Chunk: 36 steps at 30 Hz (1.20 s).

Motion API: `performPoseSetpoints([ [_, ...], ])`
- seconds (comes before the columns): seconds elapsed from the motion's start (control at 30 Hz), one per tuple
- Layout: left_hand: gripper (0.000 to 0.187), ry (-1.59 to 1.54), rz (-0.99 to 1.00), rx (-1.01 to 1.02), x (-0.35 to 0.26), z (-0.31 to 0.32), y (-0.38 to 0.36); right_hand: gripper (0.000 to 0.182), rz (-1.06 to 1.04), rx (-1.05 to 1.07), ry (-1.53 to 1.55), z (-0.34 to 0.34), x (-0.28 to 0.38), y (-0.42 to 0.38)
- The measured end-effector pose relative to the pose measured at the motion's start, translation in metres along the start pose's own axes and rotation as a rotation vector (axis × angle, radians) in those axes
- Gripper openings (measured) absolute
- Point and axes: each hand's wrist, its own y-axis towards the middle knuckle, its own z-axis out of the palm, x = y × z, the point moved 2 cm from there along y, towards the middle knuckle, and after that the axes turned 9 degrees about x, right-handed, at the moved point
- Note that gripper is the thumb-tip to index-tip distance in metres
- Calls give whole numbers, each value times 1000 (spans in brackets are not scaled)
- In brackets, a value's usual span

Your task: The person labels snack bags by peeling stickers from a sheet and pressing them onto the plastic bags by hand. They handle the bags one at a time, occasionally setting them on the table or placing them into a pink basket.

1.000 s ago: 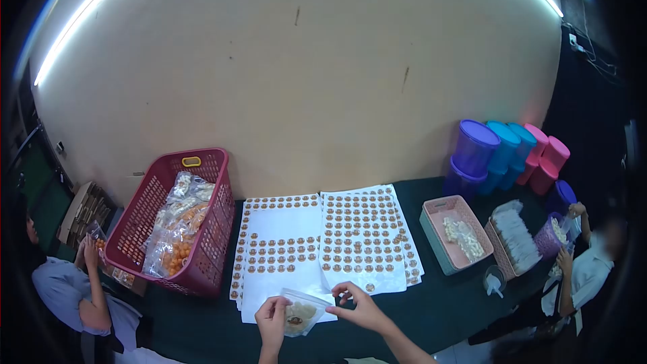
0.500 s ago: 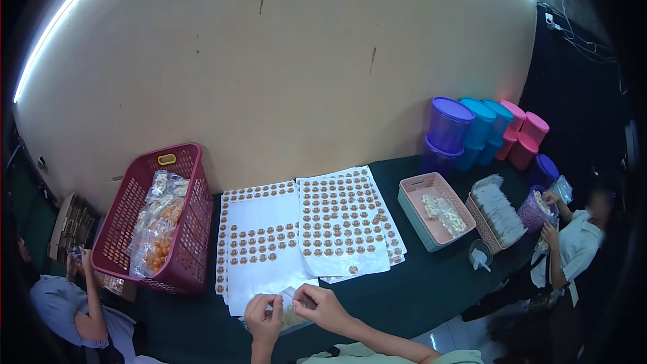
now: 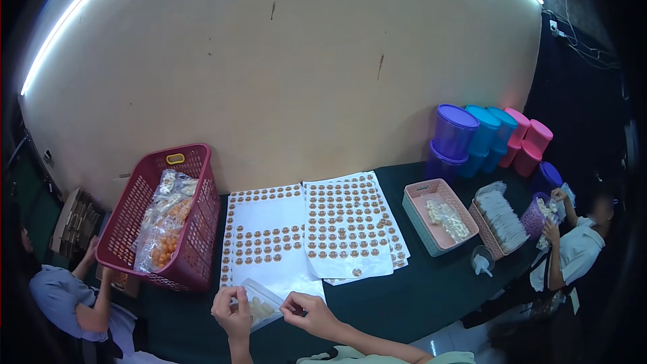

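A small clear plastic bag (image 3: 261,309) with pale pieces in it is stretched between my hands, tilted above the table's near edge. My left hand (image 3: 232,313) is closed, pinching the bag's left side. Closed as well, my right hand (image 3: 311,315) has thumb and fingertips at its right edge. Just beyond the bag lie sheets of round brown stickers (image 3: 347,229). The left sheet (image 3: 266,210) has a bare white band where stickers are gone.
A maroon basket (image 3: 202,229) at left holds filled bags. To the right are a pink-and-green basket (image 3: 431,246), a basket of flat packets (image 3: 499,219), a small cup (image 3: 481,259) and stacked coloured tubs (image 3: 458,135). One person (image 3: 74,303) works at left, another (image 3: 573,249) at right.
My hands have moved left and spread apart, and the bag is now tilted and more visible between them. The person at left has lowered their hands toward the maroon basket's side.
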Motion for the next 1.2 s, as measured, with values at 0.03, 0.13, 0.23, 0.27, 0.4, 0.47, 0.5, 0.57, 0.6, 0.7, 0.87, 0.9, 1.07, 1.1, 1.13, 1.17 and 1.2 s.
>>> performPoseSetpoints([
  [0.03,12,6,4,-2,0,-1,0,17,-6,1,4,2,-3,0],
  [0.13,10,-123,-54,101,11,1,-3,18,-2,60,113,8,-21,-2],
  [0.23,7,-123,-66,76,19,17,-14,18,118,0,377,16,-43,-11],
  [0.27,6,-97,-56,55,19,22,-18,18,151,-72,467,17,-50,-14],
  [0.4,28,-123,-33,151,7,35,-36,15,221,-214,552,4,-59,-22],
  [0.47,30,-134,36,294,-3,45,-38,16,220,-262,504,-3,-64,-22],
  [0.5,32,-142,105,436,-10,51,-39,16,219,-260,501,-4,-63,-21],
  [0.57,29,-164,106,399,-8,64,-42,17,133,-220,542,-4,-61,-16],
  [0.6,27,-183,107,368,-6,68,-42,17,131,-216,541,-4,-58,-14],
  [0.7,15,-298,-59,285,3,70,-42,23,40,-232,309,-8,-39,-11],
  [0.87,13,-454,-151,379,20,72,-48,25,-36,-406,-521,-30,-20,-7],
  [0.9,13,-453,-153,377,19,71,-48,21,-29,-229,-685,-32,-22,-7],
  [1.07,21,-294,-188,388,19,60,-40,19,-31,-34,-376,-17,-31,-5],
  [1.1,21,-295,-185,388,20,58,-39,19,-32,-36,-378,-14,-29,-4],
  [1.13,16,-328,-250,357,21,57,-39,19,-31,-18,-359,-10,-29,-3],
  [1.17,12,-360,-316,328,23,55,-39,19,-29,-1,-339,-7,-28,-3],
  [1.2,16,-376,-264,275,21,53,-37,20,-19,8,-348,-5,-25,-2],
])
